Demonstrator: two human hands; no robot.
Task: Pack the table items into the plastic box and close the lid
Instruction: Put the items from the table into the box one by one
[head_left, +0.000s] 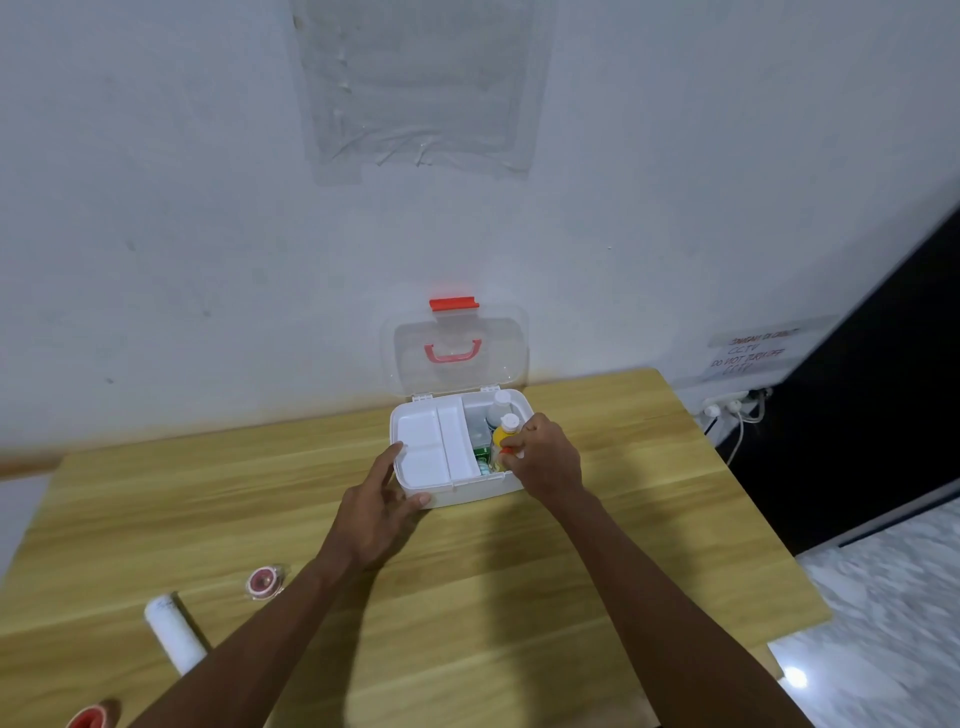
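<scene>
While a red-edged item (88, 718), a white roll (174, 635) and a small red-and-clear disc (265, 582) wait at the near left of the wooden table (571, 597), the left hand (376, 512), fingers spread, braces the plastic box (452, 491) at its front-left corner; the right hand (543, 460) grips a yellow bottle (505, 435) over the right compartment; best lowered upright beside the white-capped bottle (500, 408), clear of the raised lid (457, 353)
</scene>
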